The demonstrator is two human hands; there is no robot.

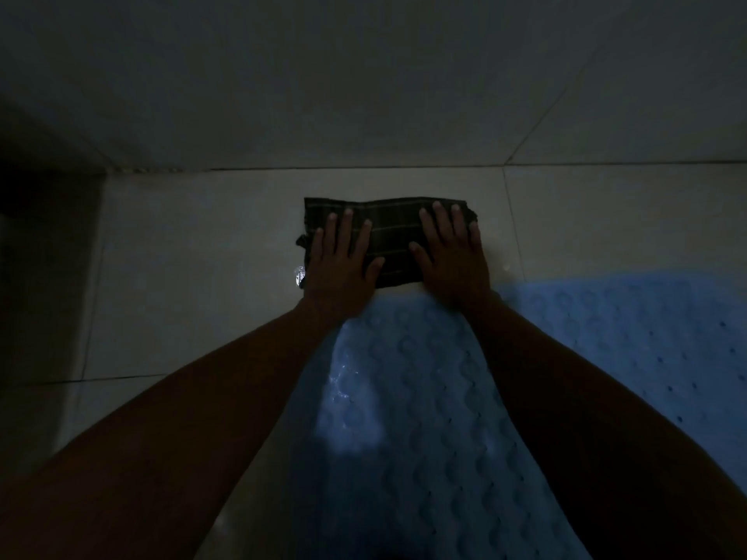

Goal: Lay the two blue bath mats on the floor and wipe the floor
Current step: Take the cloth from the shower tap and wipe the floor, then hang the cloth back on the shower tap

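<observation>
A dark checked cloth [394, 228] lies folded flat on the pale floor tiles [194, 244], close to the wall. My left hand [339, 260] presses flat on the cloth's left half with fingers spread. My right hand [450, 252] presses flat on its right half in the same way. Between my forearms a light blue bath mat [408, 398] with a wavy raised pattern lies on the floor, its far end just behind the cloth. A second blue bath mat [630, 329] with small holes lies to the right of it, partly hidden by my right forearm.
The room is dim. A tiled wall [364, 82] rises just beyond the cloth. A dark corner or opening [36, 220] stands at the left. A small shiny spot [300, 273] glints on the floor beside my left wrist.
</observation>
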